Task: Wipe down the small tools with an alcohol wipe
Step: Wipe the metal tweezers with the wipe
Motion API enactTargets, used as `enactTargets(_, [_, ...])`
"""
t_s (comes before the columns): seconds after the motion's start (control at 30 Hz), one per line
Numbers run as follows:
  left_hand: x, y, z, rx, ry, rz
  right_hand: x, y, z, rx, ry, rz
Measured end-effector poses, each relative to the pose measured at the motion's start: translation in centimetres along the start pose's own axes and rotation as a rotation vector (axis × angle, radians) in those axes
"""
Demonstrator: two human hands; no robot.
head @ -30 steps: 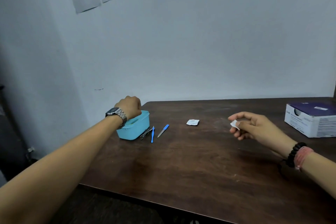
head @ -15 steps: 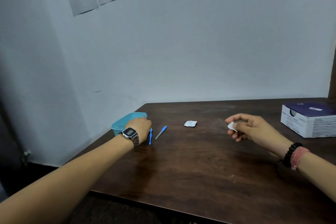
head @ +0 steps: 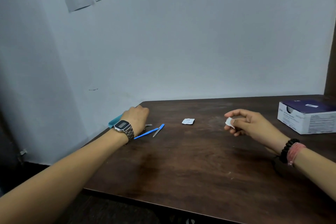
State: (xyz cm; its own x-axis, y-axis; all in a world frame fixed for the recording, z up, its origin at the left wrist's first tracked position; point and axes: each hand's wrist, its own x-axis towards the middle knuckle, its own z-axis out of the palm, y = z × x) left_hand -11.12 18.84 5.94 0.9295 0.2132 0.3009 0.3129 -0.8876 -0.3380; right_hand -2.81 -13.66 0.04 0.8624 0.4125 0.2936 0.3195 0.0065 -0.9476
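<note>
My left hand (head: 137, 119) is at the table's far left corner, with its back toward me. Its curled fingers close over a small metal tool (head: 149, 125); only the tool's tip shows, to the right of the hand. A thin blue tool (head: 146, 133) and a blue-handled file (head: 159, 130) lie on the table just right of that wrist. My right hand (head: 249, 122) hovers above the table at the right and pinches a folded white alcohol wipe (head: 229, 122) between thumb and fingers.
A teal container (head: 113, 122) sits behind my left hand, mostly hidden. A torn white wipe packet (head: 188, 121) lies mid-table. A white and purple box (head: 307, 116) stands at the far right. The dark wooden table (head: 181, 165) meets the wall at the back.
My left hand came down from the teal container onto the tools and closed on the metal one. The thin blue tool has swung to a flatter angle. My right hand has kept hold of the wipe.
</note>
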Motion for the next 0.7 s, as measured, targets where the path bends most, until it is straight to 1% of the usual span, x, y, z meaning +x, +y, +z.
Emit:
enactTargets(0.1, [0.0, 0.2, -1.3, 0.025, 0.136, -0.011, 0.3, 0.3, -0.2, -0.003, 0.032, 0.000])
enactTargets(0.17, [0.2, 0.9, -2.1, -0.025, 0.218, 0.002, 0.4, 0.6, -0.3, -0.024, 0.052, -0.001])
enactTargets(0.23, [0.6, 1.9, -2.7, -0.145, 0.274, 0.018, 0.5, 0.8, -0.4, -0.018, 0.069, -0.002])
enactTargets(0.33, [1.5, 4.1, -3.2, -0.456, 0.298, 0.106, 0.5, 0.8, -0.7, 0.001, 0.121, 0.000])
enactTargets(0.47, [2.1, 8.0, -3.5, -0.908, 0.235, 0.233, 0.8, 0.9, -1.3, 0.003, 0.222, 0.011])
enactTargets(0.57, [2.6, 11.0, -3.3, -1.182, 0.107, 0.298, 1.0, 1.1, -1.8, 0.024, 0.292, 0.032])
enactTargets(0.7, [2.6, 14.4, -1.5, -1.444, -0.085, 0.345, 1.2, 1.5, -2.1, 0.090, 0.312, 0.069])
